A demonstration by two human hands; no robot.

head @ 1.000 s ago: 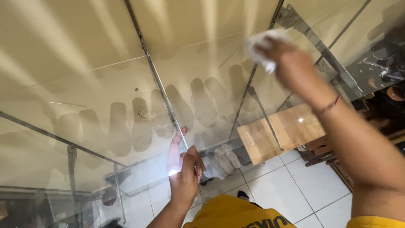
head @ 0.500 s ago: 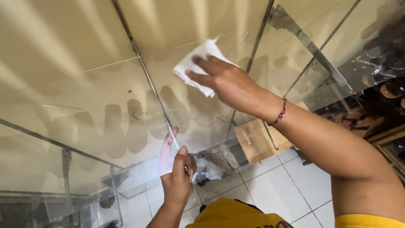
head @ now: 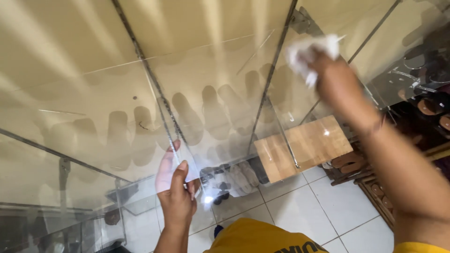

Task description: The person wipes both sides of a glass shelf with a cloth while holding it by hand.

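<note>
Two hands | left hand (head: 176,194) grips glass pane (head: 211,70) edge | right hand (head: 335,77) presses cloth (head: 307,54)

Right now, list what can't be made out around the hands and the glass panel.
- White cloth, head view: motion blur smears it, so its folds and edges are lost.
- Right hand: blurred, and its fingers are hidden by the cloth.
- Left hand: it grips the glass panel at its edge; the fingers behind show only dimly through the glass.
- Shoes on the floor: hazed by reflections.
</note>
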